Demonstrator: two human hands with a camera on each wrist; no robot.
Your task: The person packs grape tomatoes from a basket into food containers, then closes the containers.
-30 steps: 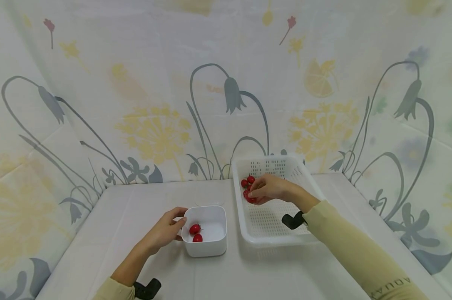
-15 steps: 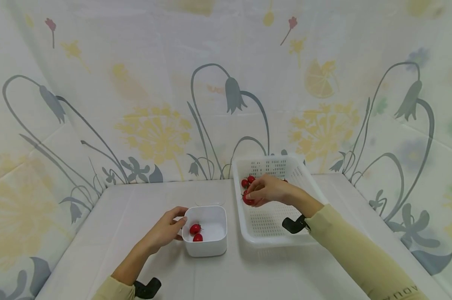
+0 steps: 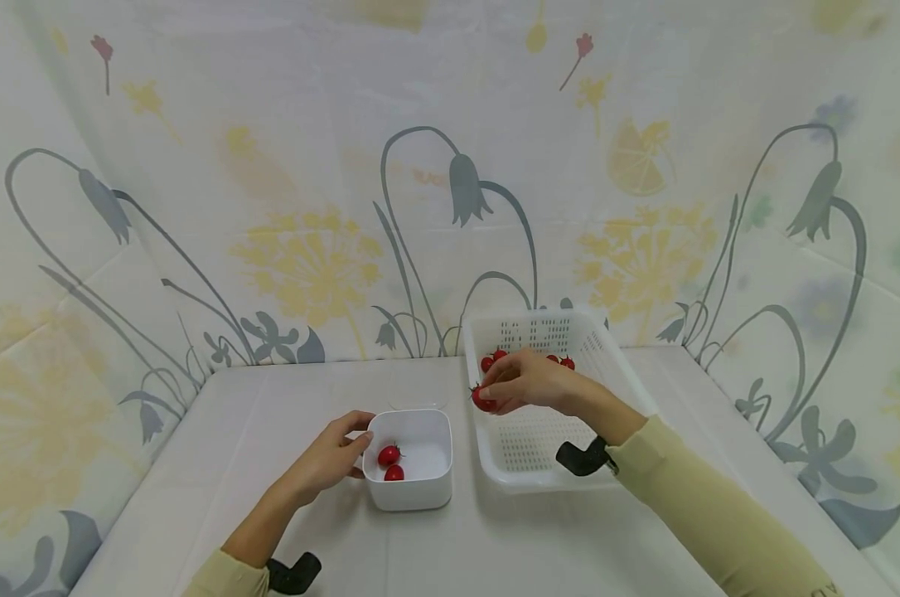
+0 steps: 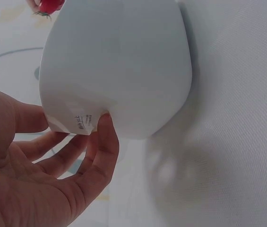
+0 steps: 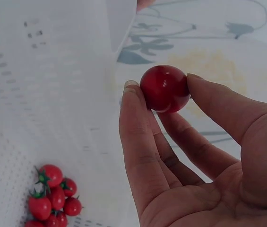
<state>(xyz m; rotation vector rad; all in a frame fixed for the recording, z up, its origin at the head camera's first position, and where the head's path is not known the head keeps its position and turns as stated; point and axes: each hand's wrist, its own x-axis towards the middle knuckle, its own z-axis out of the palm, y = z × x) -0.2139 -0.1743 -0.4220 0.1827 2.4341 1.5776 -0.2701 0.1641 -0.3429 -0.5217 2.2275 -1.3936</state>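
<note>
Between the thumb and fingertips of my right hand [image 3: 530, 383] is a cherry tomato [image 5: 165, 89], pinched above the left side of a white perforated basket [image 3: 550, 481]. In the head view this tomato [image 3: 483, 400] shows its green stem end. My left hand [image 3: 329, 456] grips the left side of a white square box [image 3: 411, 496], thumb at the rim and fingers against the outer wall [image 4: 119, 71]. Inside the box lie two cherry tomatoes [image 3: 389, 455]. Several more cherry tomatoes [image 5: 53, 197] lie in the basket, partly hidden by my right hand in the head view.
The basket stands right of the box, a narrow strip of white tabletop [image 3: 461, 531] between them. Behind the box lies a faint clear outline [image 3: 418, 405], too indistinct to name. A flower-patterned cloth [image 3: 308, 182] rises at the back and sides.
My right hand has lifted the cherry tomato from the pile and moved slightly left toward the basket's rim. More tomatoes show behind the hand. The left hand and box have stayed still.
</note>
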